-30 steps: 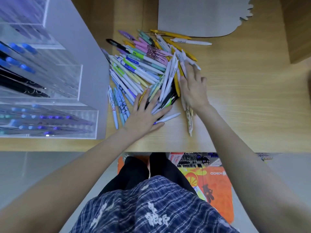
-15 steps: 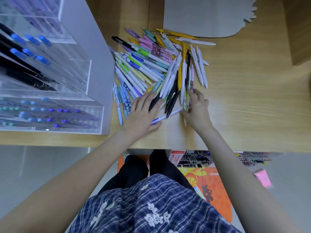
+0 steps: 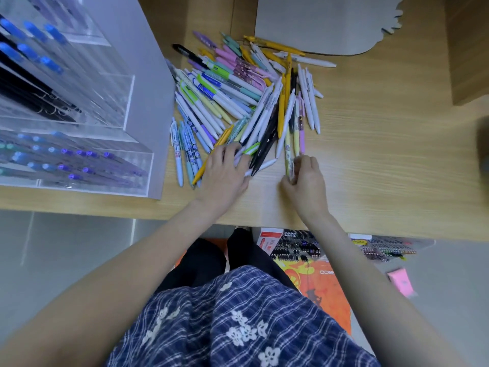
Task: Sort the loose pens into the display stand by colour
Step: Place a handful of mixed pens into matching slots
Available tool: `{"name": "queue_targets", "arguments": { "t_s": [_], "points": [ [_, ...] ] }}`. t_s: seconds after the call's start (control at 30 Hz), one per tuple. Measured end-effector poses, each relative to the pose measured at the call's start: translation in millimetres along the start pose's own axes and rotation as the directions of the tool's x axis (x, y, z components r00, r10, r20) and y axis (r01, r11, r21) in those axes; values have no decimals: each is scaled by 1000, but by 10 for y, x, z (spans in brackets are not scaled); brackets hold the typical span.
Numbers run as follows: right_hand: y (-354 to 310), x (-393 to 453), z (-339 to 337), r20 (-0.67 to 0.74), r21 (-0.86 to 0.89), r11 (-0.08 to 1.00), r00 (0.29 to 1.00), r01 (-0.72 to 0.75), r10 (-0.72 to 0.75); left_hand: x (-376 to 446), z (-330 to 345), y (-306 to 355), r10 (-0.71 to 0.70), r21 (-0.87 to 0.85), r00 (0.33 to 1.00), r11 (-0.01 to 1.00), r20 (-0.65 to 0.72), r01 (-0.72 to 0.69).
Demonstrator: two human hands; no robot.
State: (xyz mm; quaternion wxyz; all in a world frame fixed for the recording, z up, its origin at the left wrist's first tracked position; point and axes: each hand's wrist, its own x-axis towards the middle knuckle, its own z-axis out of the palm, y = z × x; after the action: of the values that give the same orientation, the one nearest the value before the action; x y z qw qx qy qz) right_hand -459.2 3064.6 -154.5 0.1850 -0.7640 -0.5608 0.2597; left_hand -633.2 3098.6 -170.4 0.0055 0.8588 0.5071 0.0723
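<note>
A heap of loose pens (image 3: 238, 91) in white, yellow, pink, green, blue and black lies on the wooden desk (image 3: 383, 160). The clear acrylic display stand (image 3: 79, 102) at the left holds blue, black and purple pens in stepped tiers. My left hand (image 3: 225, 173) rests on the near end of the heap, its fingers curled over the tips of several white and black pens. My right hand (image 3: 304, 178) pinches the near end of a pale yellow patterned pen (image 3: 288, 152) that lies at the heap's right side.
A grey flat board (image 3: 317, 22) lies at the back of the desk. A wooden block (image 3: 468, 49) stands at the right. Below the desk edge are an orange box (image 3: 322, 284), packs of pens (image 3: 383, 250) and a pink item (image 3: 401, 283) on the floor.
My right hand has drawn back from the middle of the heap to its near right edge and taken hold of the pale yellow pen. My left hand's fingers have curled over the pen tips.
</note>
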Motion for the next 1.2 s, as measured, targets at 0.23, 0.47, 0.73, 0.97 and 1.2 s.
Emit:
{"name": "queue_targets", "arguments": {
  "t_s": [0.23, 0.47, 0.73, 0.97, 1.2],
  "points": [
    [446, -293, -364, 145, -327, 945, 987, -23, 74, 45, -11, 82, 56, 117, 996, 991, 64, -63],
    [300, -26, -259, 164, -365, 924, 985, 118, -61, 24, -73, 132, -59, 109, 991, 993, 122, 46],
    [50, 325, -384, -55, 171, 985, 998, 8, 1, 99, -140, 173, -178, 232, 954, 965, 241, 122],
    [-531, 833, -127, 48, 37, 999, 998, 39, -41, -51, -263, 128, -248, 282, 918, 946, 310, 161],
    [-877, 1137, 115, 145, 11, 977, 967, -215, 211, -67, -389, 89, -338, 180, 860, 940, 382, 290]
  ]
}}
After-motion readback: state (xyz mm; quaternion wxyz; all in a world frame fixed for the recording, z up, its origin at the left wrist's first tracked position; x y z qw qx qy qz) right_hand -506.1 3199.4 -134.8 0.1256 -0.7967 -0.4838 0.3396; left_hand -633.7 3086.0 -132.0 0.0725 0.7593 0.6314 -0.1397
